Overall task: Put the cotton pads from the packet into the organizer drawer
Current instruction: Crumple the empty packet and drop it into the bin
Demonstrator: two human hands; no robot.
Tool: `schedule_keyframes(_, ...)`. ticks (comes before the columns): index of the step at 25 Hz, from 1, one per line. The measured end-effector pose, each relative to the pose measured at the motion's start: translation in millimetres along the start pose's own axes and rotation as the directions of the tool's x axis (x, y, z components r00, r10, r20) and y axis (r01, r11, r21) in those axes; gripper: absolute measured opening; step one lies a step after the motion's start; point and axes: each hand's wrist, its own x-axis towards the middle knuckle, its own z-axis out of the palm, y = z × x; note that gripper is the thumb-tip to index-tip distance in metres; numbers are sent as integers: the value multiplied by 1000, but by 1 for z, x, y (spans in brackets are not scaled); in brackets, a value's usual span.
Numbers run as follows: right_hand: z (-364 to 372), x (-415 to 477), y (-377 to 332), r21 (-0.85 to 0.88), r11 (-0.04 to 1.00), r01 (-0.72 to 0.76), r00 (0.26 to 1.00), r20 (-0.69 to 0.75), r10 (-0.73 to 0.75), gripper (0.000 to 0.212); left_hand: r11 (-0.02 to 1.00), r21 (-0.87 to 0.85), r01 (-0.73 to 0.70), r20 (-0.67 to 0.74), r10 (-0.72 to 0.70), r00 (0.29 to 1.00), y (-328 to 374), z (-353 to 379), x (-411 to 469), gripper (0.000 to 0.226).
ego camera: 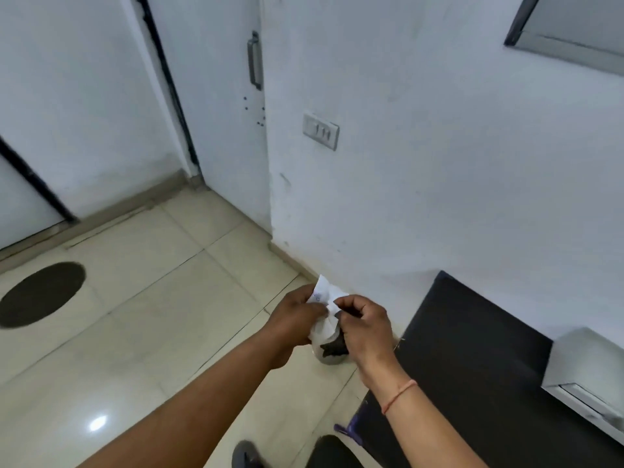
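A white, partly clear packet (325, 310) hangs in the air between both hands, above the floor left of the black table. My left hand (293, 320) pinches its left upper side. My right hand (363, 324) pinches the top edge on the right. The packet's lower part (329, 352) looks dark and see-through; individual cotton pads cannot be told apart. The white organizer (587, 373) stands on the table at the right edge, with a drawer front (580, 398) low on its near side.
A black table (472, 359) sits against the white wall at the right. Beige floor tiles (152, 298) carry a dark oval mat (42, 293) at the left. A white door (216, 96) with a handle and a switch plate (320, 131) are ahead. My shoe (246, 456) shows below.
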Motion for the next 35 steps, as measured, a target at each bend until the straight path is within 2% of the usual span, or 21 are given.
schedule_keyframes(3, -5, 28, -2, -66, 997, 26, 995, 94, -20, 12, 996, -71, 53, 101, -46, 994, 18, 2, 37, 29)
schedule_keyframes(6, -11, 63, 0, -249, 964, 88, 984, 171, -46, 34, 986, -43, 158, 142, -151, 978, 33, 14, 86, 44)
schedule_keyframes(8, -15, 90, 2, -348, 929, 123, 985, 156, -73, 42, 972, -23, 235, 150, -229, 962, 43, 23, 120, 47)
schedule_keyframes(10, -18, 115, 2, -355, 927, 120, 989, 126, -79, 48, 962, 9, 273, 172, -271, 947, 53, 29, 148, 48)
schedule_keyframes(13, -21, 151, 4, -371, 923, 97, 994, 73, -76, 68, 957, 96, 275, 187, -288, 939, 67, 31, 184, 45)
schedule_keyframes(15, -19, 172, 9, -410, 910, 54, 998, -1, -60, 72, 949, 126, 288, 184, -308, 934, 72, 33, 207, 45)
schedule_keyframes(18, -14, 200, 24, -426, 904, -40, 997, -80, 7, 64, 930, 141, 339, 179, -361, 915, 74, 40, 238, 43)
schedule_keyframes(22, -3, 235, 56, -251, 948, -194, 971, -188, 149, 35, 875, 150, 460, 192, -482, 855, 61, 43, 283, 47)
schedule_keyframes(25, 10, 262, 86, -92, 934, -345, 907, -288, 306, 22, 825, 239, 513, 164, -555, 816, 43, 36, 331, 53)
schedule_keyframes(29, 31, 303, 158, 191, 814, -548, 716, -396, 575, 12, 773, 377, 510, 54, -568, 821, -7, 21, 413, 52)
schedule_keyframes(35, 87, 384, 337, 413, 557, -721, 480, -281, 831, 20, 654, 506, 563, -13, -647, 762, -155, 17, 537, 42)
